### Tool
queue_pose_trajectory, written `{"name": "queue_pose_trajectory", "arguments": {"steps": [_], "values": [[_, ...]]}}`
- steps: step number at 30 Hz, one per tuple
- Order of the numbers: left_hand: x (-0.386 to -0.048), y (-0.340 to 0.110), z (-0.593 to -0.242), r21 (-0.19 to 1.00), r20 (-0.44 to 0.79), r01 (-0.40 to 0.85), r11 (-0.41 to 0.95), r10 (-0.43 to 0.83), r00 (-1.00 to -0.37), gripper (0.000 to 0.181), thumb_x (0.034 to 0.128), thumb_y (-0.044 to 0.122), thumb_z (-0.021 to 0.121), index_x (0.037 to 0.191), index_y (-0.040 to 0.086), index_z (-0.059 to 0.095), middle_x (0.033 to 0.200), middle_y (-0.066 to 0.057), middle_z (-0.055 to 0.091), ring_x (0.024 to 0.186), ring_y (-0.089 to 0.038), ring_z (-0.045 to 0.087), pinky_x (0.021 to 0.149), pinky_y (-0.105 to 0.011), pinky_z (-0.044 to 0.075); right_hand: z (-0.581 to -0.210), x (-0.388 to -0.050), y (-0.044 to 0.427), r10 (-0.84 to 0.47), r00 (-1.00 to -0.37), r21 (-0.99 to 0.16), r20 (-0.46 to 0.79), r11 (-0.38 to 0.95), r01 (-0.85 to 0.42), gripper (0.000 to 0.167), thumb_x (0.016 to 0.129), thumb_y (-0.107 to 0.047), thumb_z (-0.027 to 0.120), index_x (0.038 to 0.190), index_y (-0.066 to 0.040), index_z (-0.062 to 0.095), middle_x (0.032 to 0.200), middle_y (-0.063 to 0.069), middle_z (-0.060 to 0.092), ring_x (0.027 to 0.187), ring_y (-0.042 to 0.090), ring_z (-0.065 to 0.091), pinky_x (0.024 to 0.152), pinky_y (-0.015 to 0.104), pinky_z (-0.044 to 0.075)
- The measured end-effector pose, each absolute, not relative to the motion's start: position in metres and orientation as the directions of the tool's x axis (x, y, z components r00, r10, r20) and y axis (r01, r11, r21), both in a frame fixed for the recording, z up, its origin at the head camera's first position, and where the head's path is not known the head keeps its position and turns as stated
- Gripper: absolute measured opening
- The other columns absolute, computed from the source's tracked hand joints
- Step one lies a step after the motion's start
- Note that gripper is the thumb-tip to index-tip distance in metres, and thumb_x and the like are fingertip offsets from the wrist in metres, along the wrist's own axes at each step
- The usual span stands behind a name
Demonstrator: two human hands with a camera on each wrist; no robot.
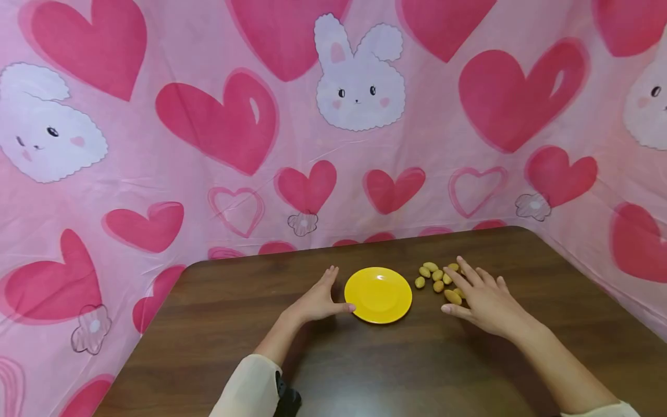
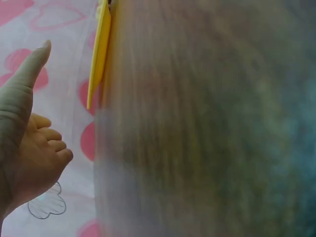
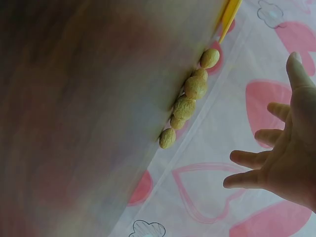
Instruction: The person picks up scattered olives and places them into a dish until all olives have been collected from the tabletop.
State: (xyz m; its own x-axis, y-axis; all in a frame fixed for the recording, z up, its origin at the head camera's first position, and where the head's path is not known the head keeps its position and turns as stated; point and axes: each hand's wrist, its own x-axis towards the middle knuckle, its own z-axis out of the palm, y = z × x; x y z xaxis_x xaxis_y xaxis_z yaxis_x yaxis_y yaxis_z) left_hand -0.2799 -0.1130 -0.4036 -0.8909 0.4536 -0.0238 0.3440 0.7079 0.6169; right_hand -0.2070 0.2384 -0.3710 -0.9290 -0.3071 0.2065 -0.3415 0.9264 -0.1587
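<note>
A round yellow plate lies on the brown table, seen edge-on in the left wrist view. The left hand is at its left side, fingers extended, the thumb tip at the plate's rim; whether it touches is unclear. Several small yellowish-brown oval pieces lie scattered right of the plate. Over their right part hovers the right hand, fingers spread and holding nothing, hiding some of them. The right wrist view shows the pieces in a row and the spread hand apart from them.
The brown wooden table extends in front of both hands. Behind and beside it hangs a pink cloth with hearts and white rabbits. A dark band is at the left sleeve.
</note>
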Motion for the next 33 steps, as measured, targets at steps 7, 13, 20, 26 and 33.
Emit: {"name": "queue_pose_trajectory", "arguments": {"steps": [7,13,20,26,33], "values": [[-0.285,-0.109,-0.409,0.718,-0.082,0.250,0.650,0.435,-0.897,0.101,0.0715,0.050,0.073,0.149,0.014,0.018,0.151,-0.006,0.023,0.136,-0.026,0.024,0.103,-0.051,0.027,-0.372,-0.204,0.239,-0.303,-0.932,-0.167,0.197,0.927,-0.336,0.078,0.081,-0.053,0.062,0.140,-0.008,0.037,0.146,0.025,0.022,0.120,0.055,0.029,0.086,0.077,0.018],[-0.291,-0.103,-0.415,0.802,-0.106,0.180,0.570,0.432,-0.896,0.096,0.0733,0.042,0.075,0.148,0.014,0.021,0.150,-0.006,0.026,0.135,-0.026,0.026,0.104,-0.051,0.025,-0.371,-0.204,0.241,-0.292,-0.941,-0.186,0.173,0.928,-0.322,0.078,0.081,-0.053,0.061,0.140,-0.009,0.037,0.146,0.025,0.021,0.121,0.055,0.026,0.085,0.077,0.017],[-0.289,-0.101,-0.420,0.761,-0.172,0.196,0.619,0.483,-0.859,0.098,0.0754,0.044,0.072,0.149,0.013,0.016,0.151,-0.009,0.022,0.135,-0.030,0.022,0.106,-0.052,0.020,-0.370,-0.203,0.242,-0.291,-0.948,-0.209,0.132,0.926,-0.314,0.079,0.081,-0.056,0.059,0.140,-0.008,0.035,0.147,0.025,0.019,0.122,0.056,0.024,0.085,0.078,0.017],[-0.286,-0.100,-0.425,0.722,-0.179,0.221,0.655,0.486,-0.855,0.100,0.0748,0.049,0.070,0.149,0.013,0.014,0.153,-0.009,0.013,0.138,-0.036,0.009,0.106,-0.056,0.014,-0.370,-0.201,0.242,-0.285,-0.953,-0.212,0.099,0.930,-0.300,0.081,0.081,-0.057,0.058,0.141,-0.008,0.034,0.147,0.026,0.018,0.121,0.056,0.024,0.084,0.078,0.017],[-0.285,-0.098,-0.431,0.680,-0.121,0.285,0.676,0.486,-0.865,0.097,0.0766,0.046,0.071,0.149,0.010,0.017,0.153,-0.010,0.016,0.138,-0.032,0.011,0.108,-0.050,0.013,-0.373,-0.200,0.241,-0.267,-0.962,-0.195,0.059,0.942,-0.273,0.083,0.081,-0.061,0.056,0.141,-0.008,0.035,0.145,0.027,0.021,0.120,0.057,0.024,0.082,0.078,0.019]]}}
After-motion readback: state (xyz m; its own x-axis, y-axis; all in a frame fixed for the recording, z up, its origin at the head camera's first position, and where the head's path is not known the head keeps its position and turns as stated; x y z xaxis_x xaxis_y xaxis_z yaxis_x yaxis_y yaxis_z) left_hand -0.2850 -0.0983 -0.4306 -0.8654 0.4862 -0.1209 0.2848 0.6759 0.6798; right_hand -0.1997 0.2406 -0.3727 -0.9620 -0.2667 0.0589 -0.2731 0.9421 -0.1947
